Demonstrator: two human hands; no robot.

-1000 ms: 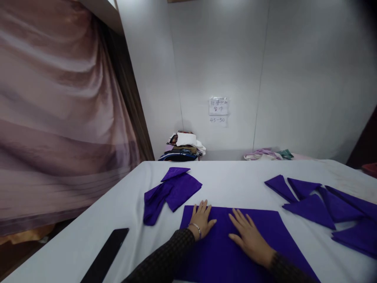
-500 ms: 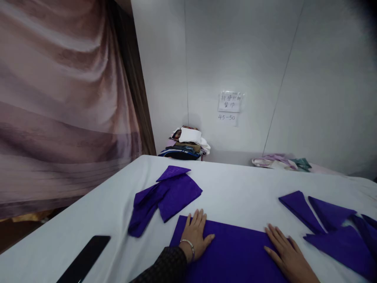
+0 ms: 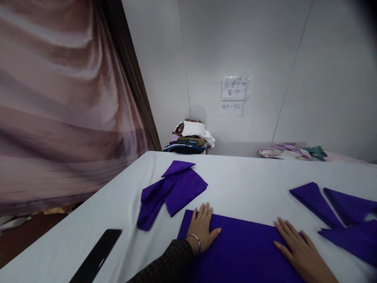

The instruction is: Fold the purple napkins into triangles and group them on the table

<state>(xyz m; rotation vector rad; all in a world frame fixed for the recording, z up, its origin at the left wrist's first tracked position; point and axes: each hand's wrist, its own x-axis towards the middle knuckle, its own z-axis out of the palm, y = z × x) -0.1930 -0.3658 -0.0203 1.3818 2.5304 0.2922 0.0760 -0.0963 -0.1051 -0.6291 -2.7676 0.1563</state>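
A purple cloth napkin (image 3: pixel 241 243) lies spread flat at the front of the white-covered table, its near edge out of frame. My left hand (image 3: pixel 203 228) rests palm down on its left part, fingers stretched out and thumb apart; a bracelet circles the wrist. On the napkin's right side lies my right hand (image 3: pixel 300 249), also flat with its fingers extended. Neither hand grips the cloth. Beyond my left hand is a loosely heaped purple napkin (image 3: pixel 182 188). Several folded purple napkins (image 3: pixel 315 204) lie to the right of my right hand.
A black phone-like slab (image 3: pixel 97 255) lies on the white tablecloth (image 3: pixel 241 181) at the left. Behind the table stands a pile of folded clothes (image 3: pixel 190 137), with more fabric (image 3: pixel 285 151) at the right. Handwritten paper signs (image 3: pixel 233 92) hang on the wall; a curtain (image 3: pixel 67 118) hangs left.
The camera view has shifted, so the table's contents appear slightly further right and higher. Both hands remain flat on the napkin.
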